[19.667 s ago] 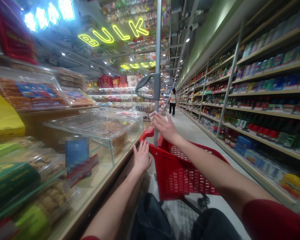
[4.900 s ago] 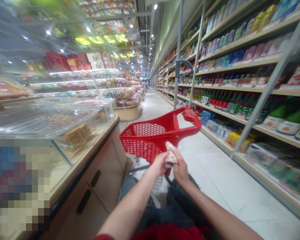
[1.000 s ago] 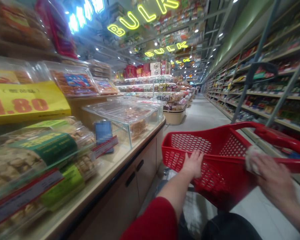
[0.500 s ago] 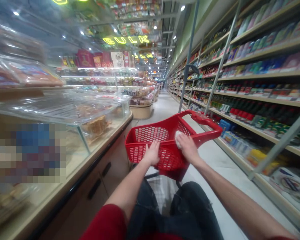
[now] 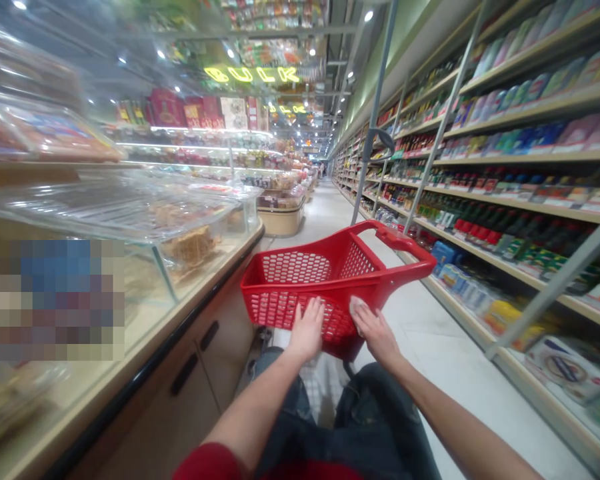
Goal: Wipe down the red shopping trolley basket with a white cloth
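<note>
A red plastic shopping basket [image 5: 300, 270] with a perforated wall stands tipped in front of me, its red handle [image 5: 405, 243] reaching out to the right. My left hand [image 5: 307, 328] lies flat with spread fingers against the basket's near wall. My right hand [image 5: 375, 327] presses a small white cloth [image 5: 356, 305] against the same wall, just right of the left hand. My knees in dark jeans show below the hands.
A glass-topped bulk food counter [image 5: 145, 220] with wooden cabinet doors runs along the left. Tall shelves [image 5: 505, 173] of bottles and packets line the right. The tiled aisle [image 5: 430, 347] runs ahead between them. A grey upright pole [image 5: 375, 107] stands behind the basket.
My right hand with the cloth has slid down from the basket's rim to its near wall. The left hand has stayed on the wall. The view dipped slightly.
</note>
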### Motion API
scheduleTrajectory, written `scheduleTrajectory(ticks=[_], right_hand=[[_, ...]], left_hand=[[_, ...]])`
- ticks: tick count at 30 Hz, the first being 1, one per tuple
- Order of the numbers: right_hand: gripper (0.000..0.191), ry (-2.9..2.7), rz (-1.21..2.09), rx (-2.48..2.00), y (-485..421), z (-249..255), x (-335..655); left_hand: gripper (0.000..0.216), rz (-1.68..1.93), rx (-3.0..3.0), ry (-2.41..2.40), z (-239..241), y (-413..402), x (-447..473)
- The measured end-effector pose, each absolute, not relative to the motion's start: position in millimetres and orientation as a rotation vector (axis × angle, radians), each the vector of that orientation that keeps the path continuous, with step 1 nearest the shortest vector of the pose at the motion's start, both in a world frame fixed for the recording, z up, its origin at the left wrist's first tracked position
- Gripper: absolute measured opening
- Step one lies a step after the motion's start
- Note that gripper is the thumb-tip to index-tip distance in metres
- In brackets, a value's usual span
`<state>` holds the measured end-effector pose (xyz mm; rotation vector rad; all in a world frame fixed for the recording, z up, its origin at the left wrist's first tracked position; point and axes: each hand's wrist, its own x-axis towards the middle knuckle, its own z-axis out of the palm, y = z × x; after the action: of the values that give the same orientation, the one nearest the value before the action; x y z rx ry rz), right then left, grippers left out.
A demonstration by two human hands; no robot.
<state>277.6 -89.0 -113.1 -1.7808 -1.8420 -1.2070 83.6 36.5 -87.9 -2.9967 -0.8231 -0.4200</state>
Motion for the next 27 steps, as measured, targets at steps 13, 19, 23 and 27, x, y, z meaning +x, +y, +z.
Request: scheduleTrajectory(ticks=[13, 19, 23, 27], right_hand=[[0.04, -1.779, -1.024, -1.78, -42.1, -104.8, 240.3], [0.039, -1.975, -0.924, -1.684, -27.1, -112.8, 208.5], [0.042, -1.852, -0.949, -1.57, -6.4, -67.3, 196.2], [0.04, -1.915, -0.895, -1.616, 11.3, -88.6, 189.3]], left_hand=[[0.067, -0.304, -3.007, -0.95, -90.4, 33.3, 75.3], [0.074, -0.28, -3.004, -1.096, -91.6, 47.6, 58.5], [0.075, -0.294, -2.945, -1.209, -84.1, 58.0, 47.0], [0.075, -0.33, -2.918, -1.215, -83.8, 63.5, 35.6]])
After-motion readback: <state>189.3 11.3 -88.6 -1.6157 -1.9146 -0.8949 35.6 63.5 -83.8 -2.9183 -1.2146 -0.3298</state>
